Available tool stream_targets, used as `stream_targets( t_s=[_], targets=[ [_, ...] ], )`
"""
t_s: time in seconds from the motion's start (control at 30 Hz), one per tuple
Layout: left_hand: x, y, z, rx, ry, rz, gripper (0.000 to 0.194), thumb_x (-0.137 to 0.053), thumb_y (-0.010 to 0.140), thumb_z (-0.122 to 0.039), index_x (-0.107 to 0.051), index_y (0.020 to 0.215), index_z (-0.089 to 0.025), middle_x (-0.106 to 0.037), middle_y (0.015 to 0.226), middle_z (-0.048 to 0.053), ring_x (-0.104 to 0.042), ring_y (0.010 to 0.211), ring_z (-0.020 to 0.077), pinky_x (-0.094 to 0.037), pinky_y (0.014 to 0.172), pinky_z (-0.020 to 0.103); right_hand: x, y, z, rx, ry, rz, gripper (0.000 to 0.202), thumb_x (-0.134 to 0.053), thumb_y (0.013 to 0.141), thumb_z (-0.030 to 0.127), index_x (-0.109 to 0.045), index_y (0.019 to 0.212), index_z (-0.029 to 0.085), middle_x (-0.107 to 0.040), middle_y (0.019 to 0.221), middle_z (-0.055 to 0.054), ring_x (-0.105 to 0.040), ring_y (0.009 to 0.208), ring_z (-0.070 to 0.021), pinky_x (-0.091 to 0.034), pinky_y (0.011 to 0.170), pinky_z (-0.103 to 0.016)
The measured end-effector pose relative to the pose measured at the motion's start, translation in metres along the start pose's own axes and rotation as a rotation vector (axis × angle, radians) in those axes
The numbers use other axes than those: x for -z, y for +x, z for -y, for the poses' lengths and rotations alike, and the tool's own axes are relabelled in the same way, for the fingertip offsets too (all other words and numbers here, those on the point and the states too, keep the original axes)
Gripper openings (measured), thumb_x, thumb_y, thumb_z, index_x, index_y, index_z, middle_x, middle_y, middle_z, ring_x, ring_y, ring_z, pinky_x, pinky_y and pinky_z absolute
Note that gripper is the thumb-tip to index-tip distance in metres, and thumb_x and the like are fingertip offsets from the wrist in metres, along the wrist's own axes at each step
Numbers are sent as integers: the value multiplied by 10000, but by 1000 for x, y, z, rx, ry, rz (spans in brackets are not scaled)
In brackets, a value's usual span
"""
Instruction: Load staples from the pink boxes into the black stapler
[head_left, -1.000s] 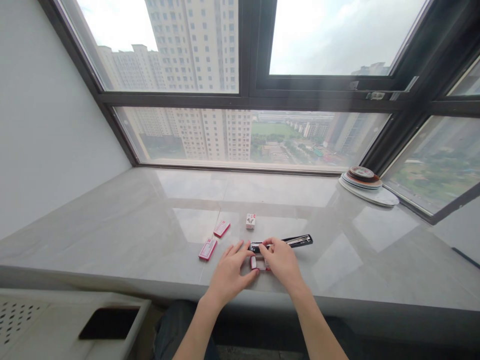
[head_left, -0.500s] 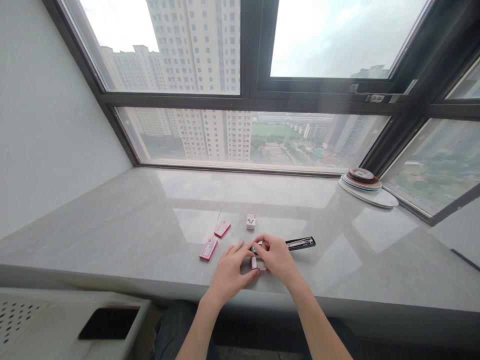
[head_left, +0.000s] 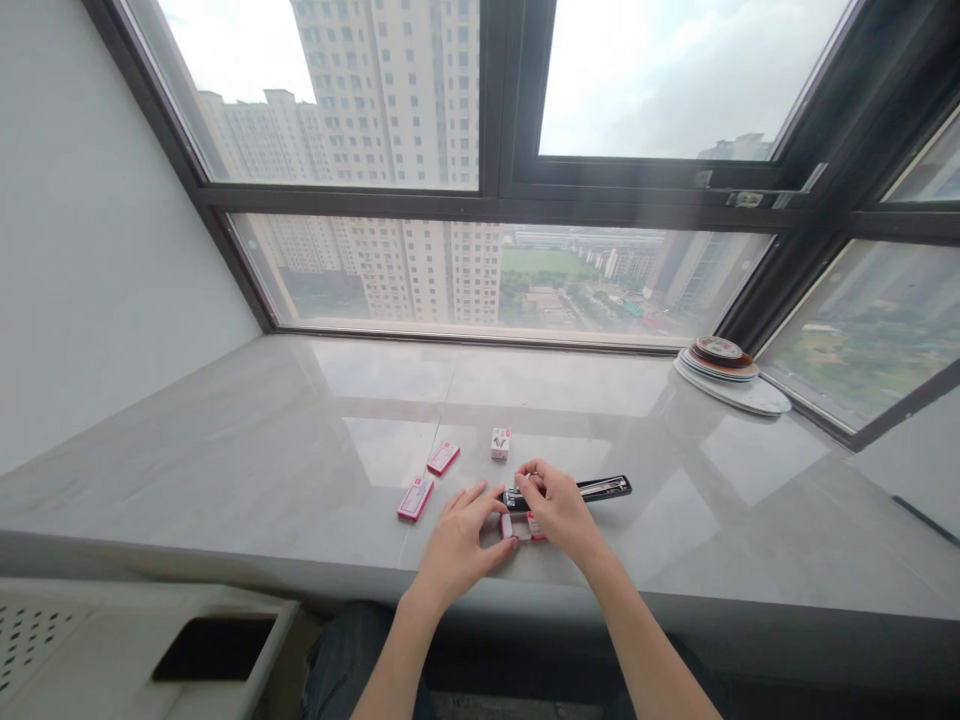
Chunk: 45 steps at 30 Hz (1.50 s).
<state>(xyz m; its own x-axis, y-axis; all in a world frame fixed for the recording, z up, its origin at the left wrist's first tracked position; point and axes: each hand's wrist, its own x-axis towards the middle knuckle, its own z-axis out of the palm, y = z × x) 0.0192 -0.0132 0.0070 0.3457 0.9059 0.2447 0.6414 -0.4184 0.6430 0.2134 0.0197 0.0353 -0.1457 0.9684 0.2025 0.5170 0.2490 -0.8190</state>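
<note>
A black stapler (head_left: 606,488) lies on the pale stone sill with its metal staple channel exposed, the far end pointing right. My left hand (head_left: 463,530) rests at its left end, fingers spread, a fingertip touching the stapler. The left thumb reaches a small opened red-and-white box (head_left: 536,526), which lies just in front of the stapler and is partly covered by my right hand. Over the stapler's middle, my right hand (head_left: 559,505) is closed in a pinch; what the fingertips hold is too small to make out.
Two red-and-white flat boxes, one nearer (head_left: 415,498) and one farther (head_left: 443,458), lie to the left. A small white box (head_left: 500,443) stands behind the hands. Stacked plates (head_left: 731,385) sit at the right by the window. The sill's front edge is close to my wrists.
My right hand has shifted slightly right and away from my left fingers, uncovering the stapler's left part and more of the opened box. My left hand stays in place.
</note>
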Motion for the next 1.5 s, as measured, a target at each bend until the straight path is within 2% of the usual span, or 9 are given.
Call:
stream_targets(
  t_s=[0.27, 0.4, 0.5, 0.6, 0.83, 1.0, 1.13, 1.3, 1.5],
  targets=[
    [1, -1, -2, -35, 3, -12, 260, -716, 850, -336, -678, 1107, -323, -562, 1468, -12, -415, 1440, 274, -273, 1231, 501, 3, -27, 4, 121, -250, 257, 169, -550, 944, 302, -664, 849, 220, -690, 750, -7, -588, 693, -159, -332, 651, -250],
    [8, -5, -1, -31, -24, -53, 334, -746, 835, -379, -660, 1149, -302, -579, 1422, 27, -490, 1357, 265, -376, 1157, 433, 19, -38, -12, 25, -196, 194, 220, -509, 970, 363, -668, 896, 230, -672, 698, 0, -569, 636, -164, -321, 608, -256],
    [9, -8, -4, 56, 10, -122, 190, -608, 939, -433, -680, 1007, -270, -683, 1109, 42, -613, 1096, 242, -478, 958, 386, 37, -47, -31, -106, -242, 42, 281, -450, 992, 416, -623, 871, 231, -638, 631, 4, -545, 592, -171, -312, 592, -267],
    [-1, -9, -14, 103, 99, -131, 276, -496, 998, -423, -659, 850, -255, -676, 849, 25, -616, 895, 231, -453, 848, 384, 43, -53, -46, -204, -318, 1, 327, -455, 978, 443, -574, 760, 230, -633, 620, -10, -544, 594, -181, -307, 586, -271],
    [-31, 1, -40, 106, 131, -167, 294, -438, 1026, -417, -656, 912, -257, -703, 854, 37, -637, 862, 241, -428, 817, 387, 40, -61, -63, -235, -171, 23, 408, -466, 948, 541, -593, 736, 218, -640, 643, -21, -571, 619, -181, -349, 571, -267],
    [-38, 5, -38, 87, 143, -177, 326, -437, 1026, -433, -620, 1262, -301, -726, 1045, 50, -661, 942, 250, -438, 830, 381, 93, -67, -92, -535, 75, -19, 605, -600, 830, 672, -585, 1201, 195, -577, 607, 36, -389, 397, -112, -251, 415, -249],
    [-41, 9, -36, 110, 190, -170, 328, -444, 1019, -457, -642, 1218, -287, -726, 1003, 59, -665, 918, 264, -425, 823, 388, 116, -43, -77, -354, 290, 23, 732, -735, 731, 643, -567, 1304, 220, -642, 833, -4, -421, 503, -82, -290, 458, -225],
    [-41, 11, -37, 122, 239, -155, 319, -434, 1016, -495, -643, 1140, -288, -711, 881, 45, -653, 823, 253, -409, 772, 368, 87, 5, -40, -91, 251, 100, 516, -768, 706, 613, -691, 950, 165, -575, 700, 15, -462, 623, -118, -349, 565, -241],
    [-35, 10, -47, 121, 318, -131, 342, -439, 999, -531, -635, 1088, -265, -697, 869, 59, -630, 809, 257, -386, 740, 364, 46, 27, -33, 48, -40, 172, 380, -772, 741, 537, -700, 876, 189, -437, 572, 87, -379, 553, -92, -285, 550, -228]
  ],
)
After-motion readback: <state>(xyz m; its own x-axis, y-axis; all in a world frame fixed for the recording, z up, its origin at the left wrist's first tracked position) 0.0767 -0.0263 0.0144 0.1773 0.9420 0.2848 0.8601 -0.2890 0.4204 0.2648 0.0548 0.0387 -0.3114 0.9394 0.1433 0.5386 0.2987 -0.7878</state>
